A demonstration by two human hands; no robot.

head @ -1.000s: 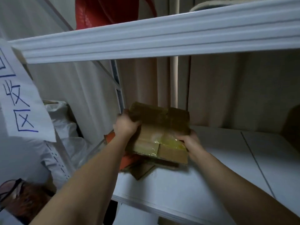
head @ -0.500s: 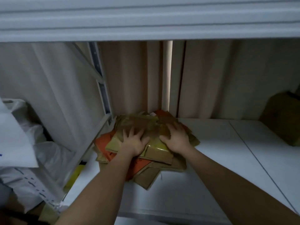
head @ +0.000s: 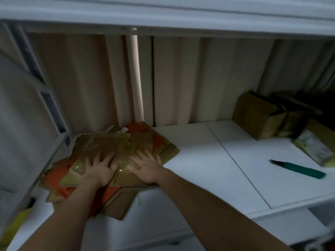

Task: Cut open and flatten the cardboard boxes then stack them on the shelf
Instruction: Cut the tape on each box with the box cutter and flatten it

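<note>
Left hand and right hand, fingers spread flat, press the taped top of the flattened cardboard stack at the shelf's left; green cutter and uncut boxes lie right; no legible writing.

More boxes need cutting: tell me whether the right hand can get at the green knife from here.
Probably yes: the right hand lies flat on the flattened cardboard, holding nothing, and only bare shelf lies between it and the green knife.

Brown and orange flattened cardboard (glossy yellowish tape) on a white shelf; green-handled knife.
</note>
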